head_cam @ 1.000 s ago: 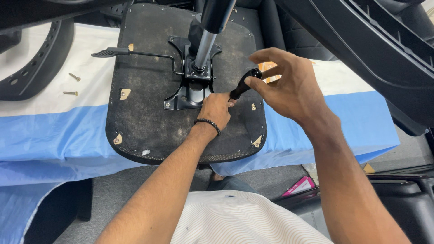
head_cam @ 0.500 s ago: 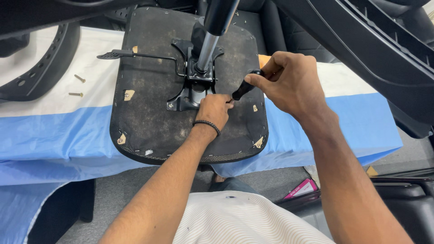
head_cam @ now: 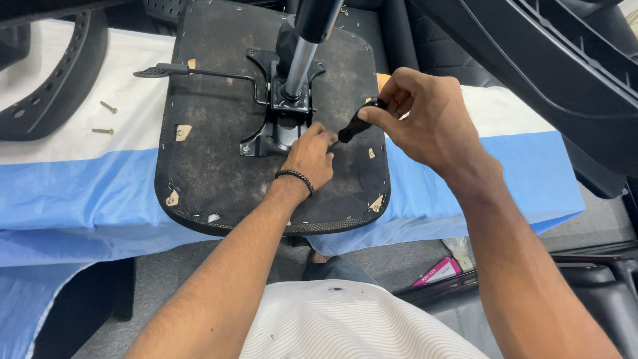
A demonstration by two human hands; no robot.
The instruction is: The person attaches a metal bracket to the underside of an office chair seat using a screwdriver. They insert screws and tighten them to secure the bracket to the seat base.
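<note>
A screwdriver (head_cam: 355, 124) is gripped by the right hand (head_cam: 425, 119), steadied by closed left hand (head_cam: 311, 156) fingers, best kept upright on the seat (head_cam: 212, 133).

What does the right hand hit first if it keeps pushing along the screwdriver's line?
Likely the left hand: the right hand aims the black-handled screwdriver down-left, and its tip vanishes at the left fingers, beside the metal mounting plate on the seat underside. Depth is unclear.
</note>
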